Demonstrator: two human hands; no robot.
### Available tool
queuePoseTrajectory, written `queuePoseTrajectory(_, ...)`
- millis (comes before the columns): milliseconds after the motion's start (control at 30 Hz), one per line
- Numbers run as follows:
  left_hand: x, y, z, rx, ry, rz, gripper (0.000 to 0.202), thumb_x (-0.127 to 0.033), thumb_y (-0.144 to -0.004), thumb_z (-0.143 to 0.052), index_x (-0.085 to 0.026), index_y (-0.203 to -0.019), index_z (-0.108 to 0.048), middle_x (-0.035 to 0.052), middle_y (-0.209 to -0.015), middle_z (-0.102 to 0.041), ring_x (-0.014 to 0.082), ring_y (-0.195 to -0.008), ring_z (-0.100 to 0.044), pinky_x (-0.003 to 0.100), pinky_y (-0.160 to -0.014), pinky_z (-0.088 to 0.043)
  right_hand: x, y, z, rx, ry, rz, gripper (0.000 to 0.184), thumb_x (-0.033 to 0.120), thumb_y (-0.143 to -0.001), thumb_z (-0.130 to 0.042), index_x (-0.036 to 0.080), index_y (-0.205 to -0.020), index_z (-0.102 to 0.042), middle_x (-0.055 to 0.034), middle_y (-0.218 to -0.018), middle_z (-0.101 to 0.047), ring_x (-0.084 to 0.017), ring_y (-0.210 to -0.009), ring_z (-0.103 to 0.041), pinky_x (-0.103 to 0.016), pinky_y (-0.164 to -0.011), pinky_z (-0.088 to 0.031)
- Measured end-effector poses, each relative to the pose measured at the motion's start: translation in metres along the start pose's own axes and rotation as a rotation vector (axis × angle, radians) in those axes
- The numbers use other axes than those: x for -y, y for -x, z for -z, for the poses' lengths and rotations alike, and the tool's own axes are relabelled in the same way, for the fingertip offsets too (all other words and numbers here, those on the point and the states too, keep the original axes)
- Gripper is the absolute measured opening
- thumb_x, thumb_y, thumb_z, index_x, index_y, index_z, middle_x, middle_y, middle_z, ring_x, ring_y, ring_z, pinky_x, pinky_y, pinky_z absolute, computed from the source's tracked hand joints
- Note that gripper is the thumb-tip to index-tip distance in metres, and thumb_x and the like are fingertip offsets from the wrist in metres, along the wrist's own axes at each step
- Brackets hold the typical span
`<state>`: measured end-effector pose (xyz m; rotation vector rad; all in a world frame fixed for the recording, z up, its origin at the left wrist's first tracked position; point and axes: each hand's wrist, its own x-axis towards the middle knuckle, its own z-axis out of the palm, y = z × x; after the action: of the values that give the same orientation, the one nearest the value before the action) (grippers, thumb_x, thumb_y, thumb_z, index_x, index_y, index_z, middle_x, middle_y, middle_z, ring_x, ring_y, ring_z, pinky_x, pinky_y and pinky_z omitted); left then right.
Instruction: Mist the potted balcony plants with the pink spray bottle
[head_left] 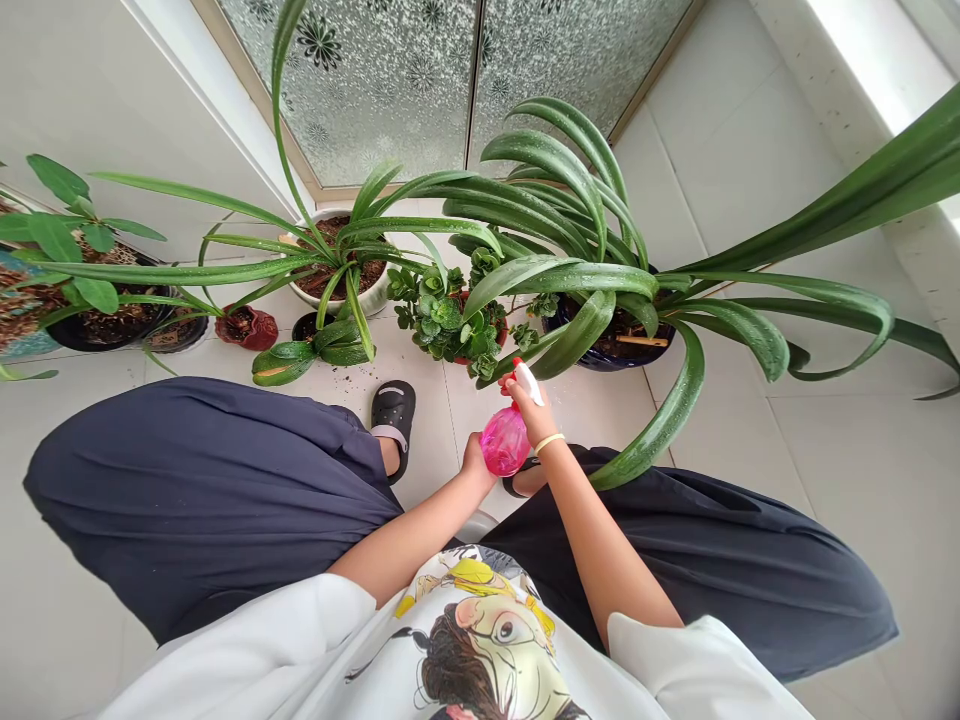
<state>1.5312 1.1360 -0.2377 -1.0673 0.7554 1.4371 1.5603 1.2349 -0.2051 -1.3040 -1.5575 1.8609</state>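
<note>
A pink, see-through spray bottle [505, 442] with a red and white spray head is held between my two hands, low over the floor. My right hand [532, 412] is closed round the spray head, with a pale yellow band at the wrist. My left hand [475, 458] supports the bottle's body from the left; most of its fingers are hidden. Just beyond the bottle stands a small-leaved succulent [442, 318] in a reddish pot. To its right a large strap-leaved plant [577, 275], with water drops on its leaves, grows from a dark blue pot [628, 352].
Left of the succulent is a long-leaved plant in a white pot [375, 296]. Farther left are a small red pot [247, 328] and a black pot [112, 325]. Patterned glass doors [390, 90] stand behind. One long leaf [660, 430] arches over my right knee.
</note>
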Motion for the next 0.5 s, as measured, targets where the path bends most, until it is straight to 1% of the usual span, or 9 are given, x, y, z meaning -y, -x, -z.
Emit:
queuePoseTrajectory(67, -0.0001, 0.0018, -0.0011, 0.0, -0.04, -0.004, 0.025, -0.03, -0.086, -0.043, -0.016, -0.096, -0.062, 0.0122, -0.082, -0.065, 0.0288, -0.079, -0.065, 0.038, -0.07, -0.053, -0.0008, -0.0003, 0.0, -0.002, 0.005, 0.006, 0.037, 0.054, -0.076, -0.069, 0.023, -0.094, -0.065, -0.0077, -0.104, -0.07, -0.026, -0.097, -0.062, -0.041, -0.084, -0.048)
queuePoseTrajectory(233, -0.0005, 0.0011, -0.0006, -0.016, -0.034, -0.027, 0.025, -0.028, -0.086, -0.043, -0.016, -0.098, -0.062, 0.0113, -0.082, -0.065, 0.0276, -0.078, -0.065, 0.037, -0.07, -0.053, -0.0009, -0.0007, 0.0, 0.006, 0.003, -0.014, 0.039, 0.056, -0.074, -0.07, 0.023, -0.095, -0.066, -0.0082, -0.106, -0.071, -0.028, -0.1, -0.063, -0.043, -0.085, -0.049)
queuePoseTrajectory(367, -0.0011, 0.0019, -0.0006, -0.014, -0.053, -0.027, 0.026, -0.03, -0.086, -0.044, -0.017, -0.1, -0.061, 0.0107, -0.083, -0.065, 0.0275, -0.079, -0.065, 0.037, -0.07, -0.054, 0.0001, -0.0007, 0.0004, 0.009, 0.031, 0.012, 0.038, 0.056, -0.076, -0.068, 0.023, -0.095, -0.067, -0.0079, -0.105, -0.071, -0.028, -0.102, -0.062, -0.041, -0.083, -0.049)
queuePoseTrajectory(500, -0.0009, 0.003, -0.0016, -0.023, -0.046, -0.015, 0.025, -0.029, -0.086, -0.044, -0.017, -0.099, -0.061, 0.0111, -0.081, -0.064, 0.0281, -0.076, -0.065, 0.038, -0.067, -0.053, 0.0004, -0.0009, 0.0005, 0.012, 0.065, 0.014, 0.036, 0.055, -0.077, -0.067, 0.023, -0.093, -0.066, -0.0076, -0.102, -0.07, -0.027, -0.1, -0.061, -0.04, -0.081, -0.048)
